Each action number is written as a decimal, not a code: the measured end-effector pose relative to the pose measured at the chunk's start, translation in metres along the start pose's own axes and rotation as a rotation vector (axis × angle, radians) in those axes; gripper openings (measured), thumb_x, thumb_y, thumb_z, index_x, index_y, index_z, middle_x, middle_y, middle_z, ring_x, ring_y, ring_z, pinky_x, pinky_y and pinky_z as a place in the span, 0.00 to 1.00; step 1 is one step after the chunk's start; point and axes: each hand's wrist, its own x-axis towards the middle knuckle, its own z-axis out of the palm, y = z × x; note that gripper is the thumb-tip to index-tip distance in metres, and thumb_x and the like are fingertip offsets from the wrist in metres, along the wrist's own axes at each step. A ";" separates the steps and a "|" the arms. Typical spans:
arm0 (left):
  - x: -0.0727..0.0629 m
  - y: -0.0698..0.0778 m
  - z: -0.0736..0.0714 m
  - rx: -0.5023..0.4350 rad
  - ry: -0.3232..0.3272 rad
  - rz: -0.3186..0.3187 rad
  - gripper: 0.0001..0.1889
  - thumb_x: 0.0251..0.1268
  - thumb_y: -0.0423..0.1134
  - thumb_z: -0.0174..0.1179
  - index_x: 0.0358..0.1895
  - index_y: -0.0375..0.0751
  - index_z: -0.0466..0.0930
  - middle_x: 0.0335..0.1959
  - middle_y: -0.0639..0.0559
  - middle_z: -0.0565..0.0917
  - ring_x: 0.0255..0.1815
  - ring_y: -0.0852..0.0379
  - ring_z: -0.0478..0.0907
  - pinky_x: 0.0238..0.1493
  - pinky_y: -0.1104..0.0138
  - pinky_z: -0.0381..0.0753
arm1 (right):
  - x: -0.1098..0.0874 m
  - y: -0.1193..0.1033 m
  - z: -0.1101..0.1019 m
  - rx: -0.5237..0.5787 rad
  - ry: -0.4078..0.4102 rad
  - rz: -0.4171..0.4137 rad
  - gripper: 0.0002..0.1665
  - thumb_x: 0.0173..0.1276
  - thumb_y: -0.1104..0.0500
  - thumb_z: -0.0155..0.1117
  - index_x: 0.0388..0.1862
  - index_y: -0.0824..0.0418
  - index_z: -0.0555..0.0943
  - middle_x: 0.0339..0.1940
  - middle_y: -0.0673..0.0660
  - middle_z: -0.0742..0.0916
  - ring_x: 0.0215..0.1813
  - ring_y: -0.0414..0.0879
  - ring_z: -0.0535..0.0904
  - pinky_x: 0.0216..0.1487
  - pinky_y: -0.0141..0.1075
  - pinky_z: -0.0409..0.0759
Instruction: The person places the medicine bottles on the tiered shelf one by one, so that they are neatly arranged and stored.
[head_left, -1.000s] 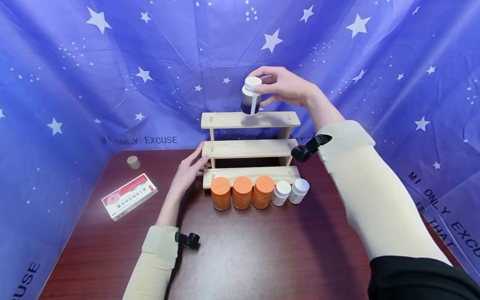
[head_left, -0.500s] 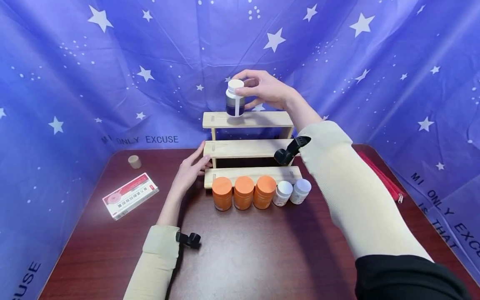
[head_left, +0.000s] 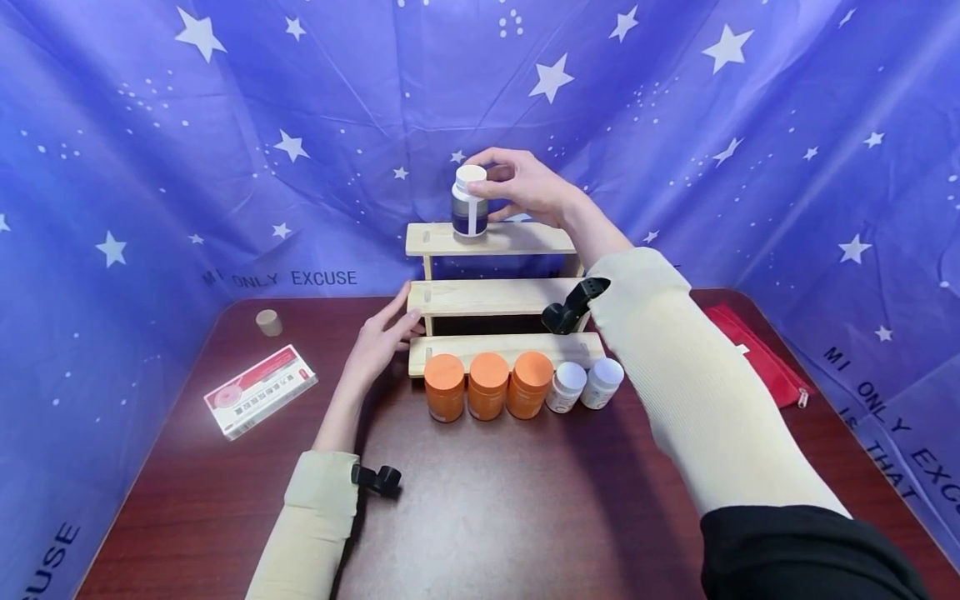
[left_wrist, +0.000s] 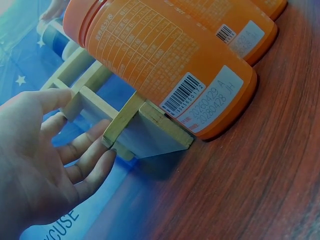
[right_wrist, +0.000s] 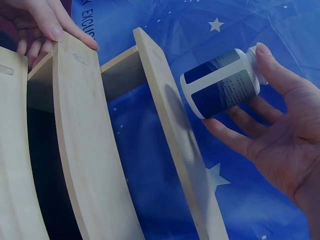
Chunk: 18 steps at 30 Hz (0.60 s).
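My right hand [head_left: 525,187] holds a small pill bottle [head_left: 469,212] with a white cap and a dark blue and grey label. Fingers and thumb grip it near the cap. The bottle stands upright over the left part of the top shelf of a wooden three-tier rack [head_left: 495,297]. In the right wrist view its base is very close to the shelf; contact cannot be told. My left hand [head_left: 375,342] touches the left end of the middle shelf with its fingers loosely extended. In the left wrist view those fingers lie beside the rack's end, near an orange bottle [left_wrist: 165,65].
Several bottles stand in a row before the rack: orange ones [head_left: 487,392] and small white ones [head_left: 567,387]. A red-and-white medicine box [head_left: 261,392] and a beige cylinder [head_left: 268,322] lie to the left. A red zip pouch [head_left: 765,358] lies at the right, partly behind my sleeve.
My right hand has carried the pill bottle leftward along the top shelf, then slightly lower. The red pouch has come into view. My left hand has stayed at the rack.
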 end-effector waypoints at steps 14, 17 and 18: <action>-0.005 0.007 0.000 -0.002 0.003 0.004 0.32 0.81 0.48 0.53 0.82 0.60 0.53 0.54 0.23 0.84 0.56 0.34 0.83 0.63 0.41 0.81 | 0.008 0.016 0.010 0.022 0.020 -0.021 0.19 0.73 0.58 0.68 0.61 0.52 0.79 0.49 0.53 0.85 0.53 0.46 0.82 0.52 0.50 0.86; -0.006 0.009 0.000 -0.004 0.002 0.000 0.32 0.81 0.48 0.53 0.82 0.60 0.53 0.53 0.24 0.84 0.57 0.33 0.83 0.63 0.42 0.81 | 0.008 0.016 0.011 0.019 0.019 -0.016 0.20 0.73 0.58 0.68 0.62 0.52 0.79 0.49 0.52 0.85 0.53 0.45 0.82 0.50 0.49 0.86; -0.007 0.010 0.000 -0.003 0.001 0.000 0.32 0.81 0.48 0.53 0.82 0.60 0.53 0.53 0.24 0.85 0.57 0.33 0.83 0.63 0.42 0.81 | 0.009 0.016 0.012 0.020 0.020 -0.014 0.20 0.73 0.58 0.68 0.62 0.52 0.79 0.49 0.52 0.85 0.52 0.45 0.82 0.49 0.48 0.86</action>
